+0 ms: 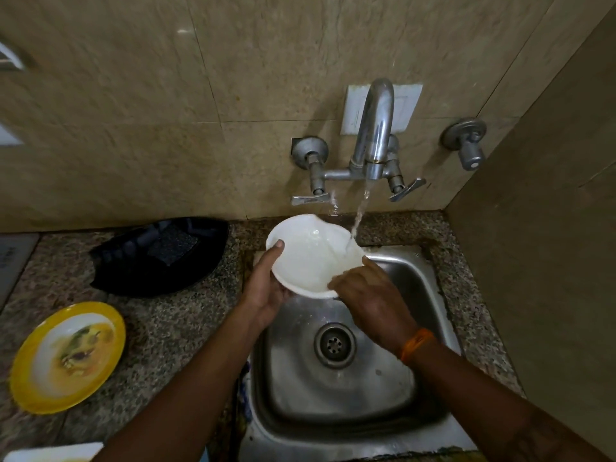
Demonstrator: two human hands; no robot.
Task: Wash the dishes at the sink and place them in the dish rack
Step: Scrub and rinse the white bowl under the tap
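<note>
Beige tiles [140, 105] line the wall behind a speckled granite tabletop [173, 328], and a steel sink [430, 288] is set into it at the right. From the wall a chrome tap [375, 128] curves forward, with 2 lever handles beside it, and a thin stream of water [358, 218] runs from its spout.

Over the sink's back edge a white bowl [306, 248] is held tilted, its opening facing up toward the camera, and the stream lands on its right inner side. The left hand [266, 291] grips the bowl's left rim, thumb on the inside and fingers curled underneath. The right hand [370, 295] is at the bowl's near right rim, its fingers bent into the wet inside; an orange band [416, 343] circles that wrist.

Below the bowl, the drain [335, 343] sits in the basin's middle. On the tabletop left of the sink lies a dark tray [133, 261] against the wall. Nearer, well to the left, sits a yellow-rimmed plate [40, 388] smeared with food remains.
</note>
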